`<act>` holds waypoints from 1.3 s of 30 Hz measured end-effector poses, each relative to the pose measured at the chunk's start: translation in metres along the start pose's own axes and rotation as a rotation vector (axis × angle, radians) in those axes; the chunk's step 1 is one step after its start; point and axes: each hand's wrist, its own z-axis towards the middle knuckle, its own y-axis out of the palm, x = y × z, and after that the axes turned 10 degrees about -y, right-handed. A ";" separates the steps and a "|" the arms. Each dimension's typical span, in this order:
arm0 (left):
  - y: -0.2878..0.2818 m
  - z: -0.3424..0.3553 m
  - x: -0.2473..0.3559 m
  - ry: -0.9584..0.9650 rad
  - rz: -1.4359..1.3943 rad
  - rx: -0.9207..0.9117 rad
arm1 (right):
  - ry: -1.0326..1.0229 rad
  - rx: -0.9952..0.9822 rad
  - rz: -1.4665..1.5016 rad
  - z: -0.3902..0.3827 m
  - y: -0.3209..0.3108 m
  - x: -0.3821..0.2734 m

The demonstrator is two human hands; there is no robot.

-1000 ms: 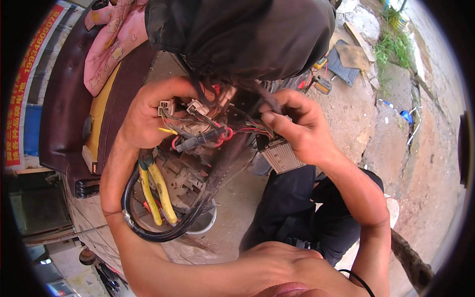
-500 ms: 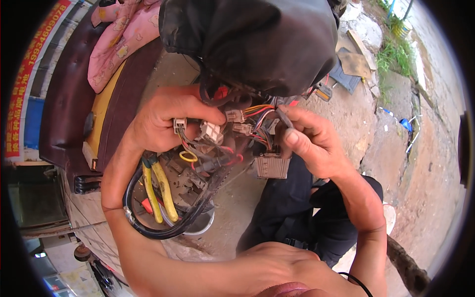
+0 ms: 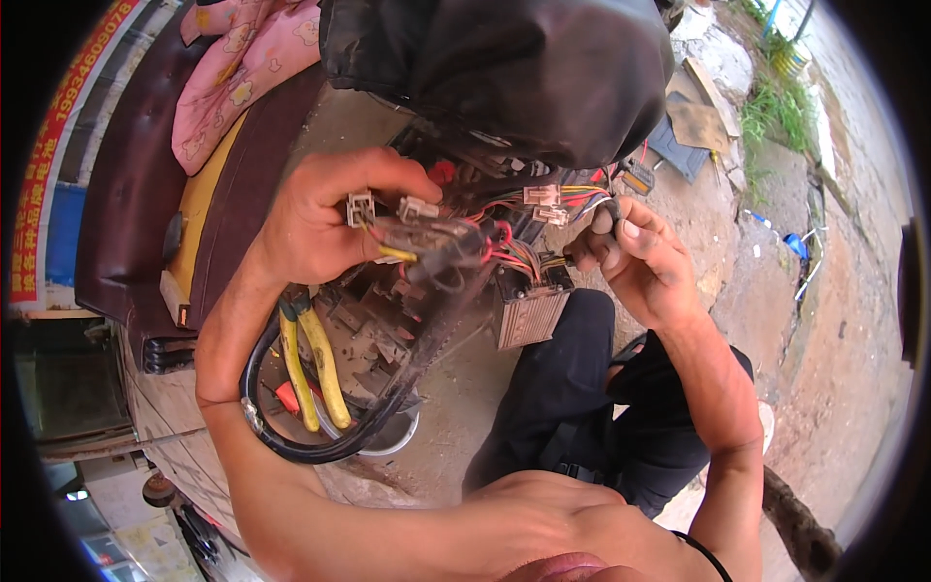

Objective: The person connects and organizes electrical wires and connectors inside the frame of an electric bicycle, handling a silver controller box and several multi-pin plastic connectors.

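Observation:
My left hand (image 3: pixel 315 218) is curled around a bundle of wires, with a white plug connector (image 3: pixel 361 208) and a second pale connector (image 3: pixel 418 208) at its fingers. Those wires run right into a dark taped harness (image 3: pixel 451 254). On the right, my right hand (image 3: pixel 648 260) pinches a black-sheathed cable (image 3: pixel 605 215) between thumb and fingers. Two pale connectors (image 3: pixel 541 195) with coloured wires lie between the hands, nearer the right one. Below them hangs a finned metal controller box (image 3: pixel 530 318), tilted, with several thin wires entering its top.
A large black cover (image 3: pixel 504 78) bulges beyond the hands. Yellow-handled pliers (image 3: pixel 320 369) rest inside a thick black cable loop (image 3: pixel 291 451) below my left hand. A maroon seat (image 3: pixel 121 213) with pink cloth (image 3: pixel 242 87) stands left. My dark-trousered leg (image 3: pixel 543 388) is close below the box.
My right hand has moved right with the cable, and the two middle connectors have shifted right too. The controller box has tilted. My left hand has risen slightly, still holding its wires.

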 end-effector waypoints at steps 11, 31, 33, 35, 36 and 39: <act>0.002 -0.003 -0.003 -0.146 -0.123 0.002 | 0.018 0.081 -0.101 0.006 0.001 0.007; 0.009 -0.001 -0.007 -0.337 -0.436 0.088 | 0.006 0.123 -0.400 0.021 0.018 -0.003; 0.009 -0.001 -0.005 -0.334 -0.389 0.105 | 0.004 0.118 -0.390 0.021 0.018 -0.004; 0.007 -0.002 -0.003 -0.333 -0.339 0.126 | 0.002 0.107 -0.378 0.022 0.019 -0.004; 0.005 -0.002 -0.004 -0.270 -0.317 0.108 | -0.011 0.109 -0.365 0.021 0.019 -0.004; 0.009 0.000 0.001 -0.191 -0.330 0.107 | -0.027 0.113 -0.362 0.019 0.016 -0.003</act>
